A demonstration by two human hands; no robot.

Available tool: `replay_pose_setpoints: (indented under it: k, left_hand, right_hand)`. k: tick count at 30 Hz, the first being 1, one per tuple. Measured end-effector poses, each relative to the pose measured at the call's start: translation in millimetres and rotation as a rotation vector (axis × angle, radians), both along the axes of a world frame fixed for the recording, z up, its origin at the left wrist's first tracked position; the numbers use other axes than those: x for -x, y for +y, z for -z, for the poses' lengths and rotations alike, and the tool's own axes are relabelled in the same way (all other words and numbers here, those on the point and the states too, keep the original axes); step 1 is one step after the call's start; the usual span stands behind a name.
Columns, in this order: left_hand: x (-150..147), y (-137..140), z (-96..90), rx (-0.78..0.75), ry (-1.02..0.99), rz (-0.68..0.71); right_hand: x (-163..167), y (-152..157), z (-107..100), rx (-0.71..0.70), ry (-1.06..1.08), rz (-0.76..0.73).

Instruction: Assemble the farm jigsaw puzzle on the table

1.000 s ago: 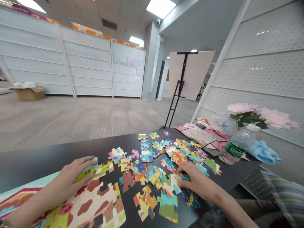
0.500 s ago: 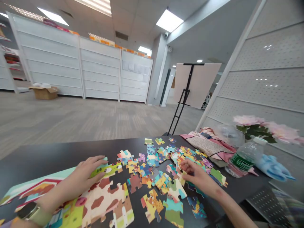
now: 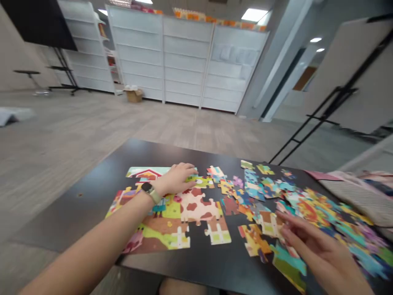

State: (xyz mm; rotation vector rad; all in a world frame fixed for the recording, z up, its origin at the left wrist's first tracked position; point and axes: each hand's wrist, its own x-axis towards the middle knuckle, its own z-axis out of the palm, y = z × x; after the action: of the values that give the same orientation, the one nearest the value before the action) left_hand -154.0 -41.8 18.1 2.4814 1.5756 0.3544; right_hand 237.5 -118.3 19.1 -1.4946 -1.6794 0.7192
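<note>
My left hand (image 3: pixel 178 178) lies flat with fingers stretched over the upper right part of a partly joined jigsaw puzzle (image 3: pixel 166 223), which shows a farm scene with a cow. My right hand (image 3: pixel 322 250) pinches a puzzle piece with a white fence on brown and green (image 3: pixel 269 223) between thumb and fingers, above the loose pieces. A similar fence piece (image 3: pixel 218 232) sits at the puzzle's lower right. Close to the right hand lie an orange and yellow piece (image 3: pixel 254 241) and a green and teal piece (image 3: pixel 288 264). A heap of loose pieces (image 3: pixel 310 205) spreads behind that hand.
The black table (image 3: pixel 147 151) ends in front of a grey carpet floor. A patterned cloth (image 3: pixel 346 192) lies at its right side. Beyond stand a black easel (image 3: pixel 328 110), white shelves (image 3: pixel 184 61), a cardboard box (image 3: pixel 134 96) and a large dark screen on a stand (image 3: pixel 39 24).
The view has turned left and down, so the bottle and flowers are out of sight. My right hand now pinches the fence piece and is nearer to me. My left hand stays on the puzzle.
</note>
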Motion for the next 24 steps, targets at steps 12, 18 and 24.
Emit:
replay_pose_setpoints:
  k: [12, 18, 24]
  left_hand:
    - [0.2, 0.3, -0.1, 0.013, -0.017, 0.014]
    - [0.6, 1.5, 2.6, 0.008, -0.03, 0.014]
    - [1.0, 1.2, 2.7, 0.011, -0.026, 0.011]
  right_hand:
    - [142.1, -35.8, 24.0, -0.175, -0.212, -0.512]
    - [142.3, -38.6, 32.0, -0.266, -0.399, -0.518]
    - [143.6, -34.4, 26.6, -0.399, -0.471, -0.478]
